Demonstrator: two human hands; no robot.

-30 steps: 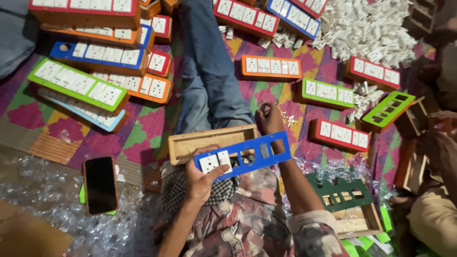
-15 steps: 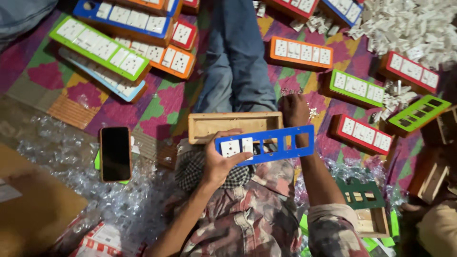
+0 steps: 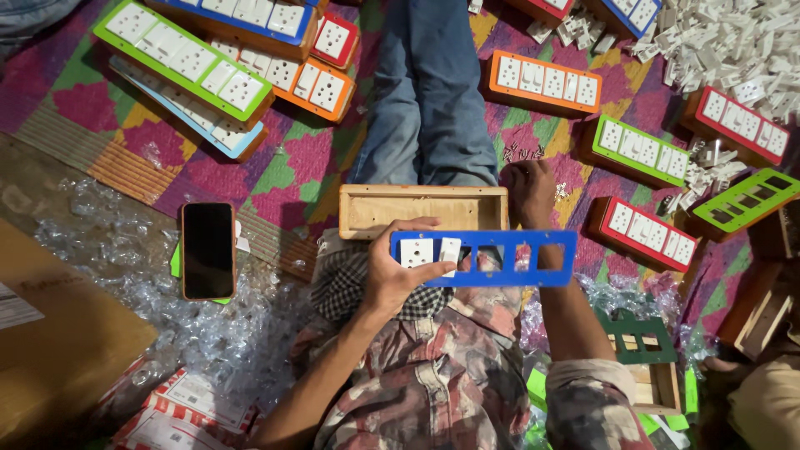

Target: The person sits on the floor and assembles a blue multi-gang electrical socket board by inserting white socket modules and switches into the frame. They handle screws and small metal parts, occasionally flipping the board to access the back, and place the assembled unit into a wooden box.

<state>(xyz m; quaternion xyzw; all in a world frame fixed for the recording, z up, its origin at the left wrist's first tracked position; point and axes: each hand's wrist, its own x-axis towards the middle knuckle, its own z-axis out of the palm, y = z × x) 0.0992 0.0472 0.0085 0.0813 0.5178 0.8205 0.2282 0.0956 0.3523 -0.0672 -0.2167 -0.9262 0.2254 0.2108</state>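
Below, left hand (image 3: 392, 279) fingers grip the blue plate (image 3: 500, 258) over a wooden box (image 3: 421, 208), phone (image 3: 207, 250) nearby.

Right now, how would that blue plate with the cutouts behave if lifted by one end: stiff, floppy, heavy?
The blue plate looks thin and flat, yet the left hand holds it level from one end, so it is probably stiff. With most cutouts empty and only two white sockets fitted, it is likely light. The smooth face may slip.
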